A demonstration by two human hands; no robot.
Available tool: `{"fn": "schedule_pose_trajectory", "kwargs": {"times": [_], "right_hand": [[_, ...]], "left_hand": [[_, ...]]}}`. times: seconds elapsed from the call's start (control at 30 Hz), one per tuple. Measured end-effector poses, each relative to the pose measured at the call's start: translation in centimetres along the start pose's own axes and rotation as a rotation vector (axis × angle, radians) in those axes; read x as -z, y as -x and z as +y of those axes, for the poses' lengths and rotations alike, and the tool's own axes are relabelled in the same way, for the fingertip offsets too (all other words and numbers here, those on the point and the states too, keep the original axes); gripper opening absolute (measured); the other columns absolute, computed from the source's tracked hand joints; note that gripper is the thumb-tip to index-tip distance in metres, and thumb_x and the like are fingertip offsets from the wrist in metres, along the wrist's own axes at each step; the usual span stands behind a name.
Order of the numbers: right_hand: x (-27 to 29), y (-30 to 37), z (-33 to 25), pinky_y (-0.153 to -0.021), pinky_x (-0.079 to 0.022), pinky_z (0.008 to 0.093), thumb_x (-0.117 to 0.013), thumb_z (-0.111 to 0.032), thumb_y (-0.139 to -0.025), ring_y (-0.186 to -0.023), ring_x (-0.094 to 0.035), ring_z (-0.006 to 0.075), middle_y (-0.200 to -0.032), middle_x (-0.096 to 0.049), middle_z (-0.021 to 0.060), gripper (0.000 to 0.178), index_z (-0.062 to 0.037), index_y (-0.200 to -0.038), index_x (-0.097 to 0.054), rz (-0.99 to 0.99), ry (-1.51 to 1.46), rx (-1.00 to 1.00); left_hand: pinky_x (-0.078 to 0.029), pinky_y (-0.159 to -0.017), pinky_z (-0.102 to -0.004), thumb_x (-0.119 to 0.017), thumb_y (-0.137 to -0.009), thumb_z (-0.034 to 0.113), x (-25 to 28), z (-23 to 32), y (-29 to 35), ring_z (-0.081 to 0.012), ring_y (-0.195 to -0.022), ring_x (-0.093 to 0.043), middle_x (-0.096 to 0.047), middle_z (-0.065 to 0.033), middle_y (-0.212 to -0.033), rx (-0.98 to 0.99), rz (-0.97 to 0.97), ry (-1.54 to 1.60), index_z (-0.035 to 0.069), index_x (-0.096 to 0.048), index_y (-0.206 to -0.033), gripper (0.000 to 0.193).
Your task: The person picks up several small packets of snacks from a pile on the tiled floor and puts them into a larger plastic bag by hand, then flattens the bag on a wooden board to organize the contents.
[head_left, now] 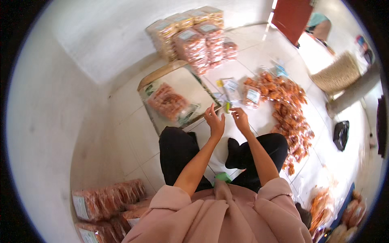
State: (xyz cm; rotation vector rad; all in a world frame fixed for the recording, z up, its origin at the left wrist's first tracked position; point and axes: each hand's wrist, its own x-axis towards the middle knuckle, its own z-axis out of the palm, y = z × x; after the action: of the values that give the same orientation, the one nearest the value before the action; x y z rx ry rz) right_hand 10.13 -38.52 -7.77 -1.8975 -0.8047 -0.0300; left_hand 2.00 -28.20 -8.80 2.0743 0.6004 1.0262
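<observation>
My right hand (240, 120) is closed in a pinch on a small yellow-green object (227, 107), whose kind I cannot make out. Close by on the left, my left hand (214, 123) has its thumb and fingers apart and appears to hold nothing. It is by the corner of a shallow open carton (202, 91) on the tiled floor. Inside the carton lies a clear plastic bag of reddish-orange snacks (167, 101), its loose end toward my hands. Just beyond my hands are a flat clear packet with printed labels (231, 88) and a small labelled snack bag (252, 97).
Many small orange snack packets (285, 107) spread in a curve on the right. Stacked snack bags (192, 44) stand by the far wall, and more packed bags (109, 200) are at lower left. A black plastic bag (341, 135) lies far right. Someone (320, 27) is near the red door (291, 18).
</observation>
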Motion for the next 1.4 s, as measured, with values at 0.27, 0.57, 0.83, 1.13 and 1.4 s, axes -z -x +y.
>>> {"fn": "schedule_pose_trajectory", "kwargs": {"times": [0.27, 0.57, 0.83, 1.13, 1.4], "right_hand": [[19.4, -0.9, -2.4, -0.073, -0.046, 0.0278, -0.051, 0.004, -0.08, -0.082, -0.059, 0.0173, -0.09, -0.062, 0.0097, 0.02, -0.0021, -0.096, -0.06, 0.552, -0.125, -0.117], [23.4, 17.3, 14.3, -0.09, -0.034, 0.0418, -0.059, -0.019, -0.081, -0.105, -0.044, 0.0325, -0.11, -0.048, 0.0188, 0.04, -0.0066, -0.117, -0.048, 0.686, 0.574, -0.534], [13.3, 26.9, 20.5, -0.098, -0.019, 0.0581, -0.061, -0.049, -0.075, -0.128, -0.015, 0.0434, -0.141, -0.006, 0.0247, 0.079, -0.0248, -0.138, -0.021, 0.707, 0.598, -1.134], [8.0, 19.5, 25.3, -0.095, -0.015, 0.0645, -0.05, -0.063, -0.075, -0.13, -0.01, 0.042, -0.142, -0.001, 0.0256, 0.074, -0.0232, -0.134, -0.03, 0.617, 0.801, -1.48], [5.8, 7.0, 27.1, -0.093, -0.017, 0.0663, -0.056, -0.058, -0.073, -0.126, -0.019, 0.0475, -0.141, -0.009, 0.0238, 0.071, -0.0303, -0.133, -0.032, 0.492, 0.523, -1.217]], "left_hand": [[-0.024, -0.096, -0.0465, -0.061, -0.074, 0.017, -9.1, 5.6, 1.3, -0.0339, -0.109, -0.032, -0.039, -0.0199, -0.115, -0.183, -0.244, 0.155, 0.006, -0.034, -0.127, 0.06], [-0.03, -0.089, -0.0412, -0.067, -0.071, 0.024, -20.3, 1.3, 7.7, -0.0296, -0.102, -0.038, -0.041, -0.0167, -0.109, -0.277, -0.842, 0.256, 0.01, -0.037, -0.126, 0.065], [-0.013, -0.091, -0.0736, -0.077, -0.055, 0.047, -23.1, -0.5, 11.7, -0.0382, -0.13, -0.007, -0.01, -0.0135, -0.138, -0.656, -1.48, -0.019, 0.03, -0.013, -0.138, 0.106], [-0.014, -0.1, -0.0622, -0.083, -0.046, 0.025, -28.3, -2.4, 14.8, -0.0403, -0.13, -0.011, -0.007, -0.0149, -0.142, -0.507, -1.401, 0.053, 0.031, -0.019, -0.138, 0.112], [-0.02, -0.101, -0.0528, -0.077, -0.053, 0.01, -30.2, -6.1, 7.5, -0.0432, -0.121, -0.021, -0.02, -0.0194, -0.135, -0.271, -1.07, 0.031, 0.023, -0.026, -0.137, 0.099]]}}
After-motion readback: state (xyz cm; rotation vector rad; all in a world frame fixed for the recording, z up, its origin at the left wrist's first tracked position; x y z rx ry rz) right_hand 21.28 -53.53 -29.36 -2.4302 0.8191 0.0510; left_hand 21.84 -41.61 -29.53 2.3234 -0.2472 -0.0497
